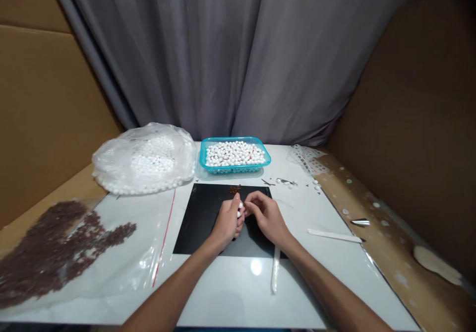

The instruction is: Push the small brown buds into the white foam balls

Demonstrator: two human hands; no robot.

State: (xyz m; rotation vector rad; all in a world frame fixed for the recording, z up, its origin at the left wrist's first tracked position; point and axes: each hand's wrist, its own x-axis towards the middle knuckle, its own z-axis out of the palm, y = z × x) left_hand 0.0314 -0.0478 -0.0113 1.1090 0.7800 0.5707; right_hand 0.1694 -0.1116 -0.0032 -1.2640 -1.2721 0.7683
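Both my hands meet over a black mat [201, 223] in the middle of a white table. My left hand [227, 223] is closed in a pinch on white beads [240, 208] held at its fingertips. My right hand [265, 215] is curled beside it, thumb and fingers pinched together close to the beads; what it holds is too small to make out. A small heap of brown pieces [234, 189] lies on the mat's far edge, just beyond my fingers.
A turquoise tray [203, 159] of white beads stands behind the mat. A clear bag of white beads [145, 161] lies at the back left, a zip bag of brown pieces [55, 247] at the front left. White sticks [333, 235] and loose bits lie to the right.
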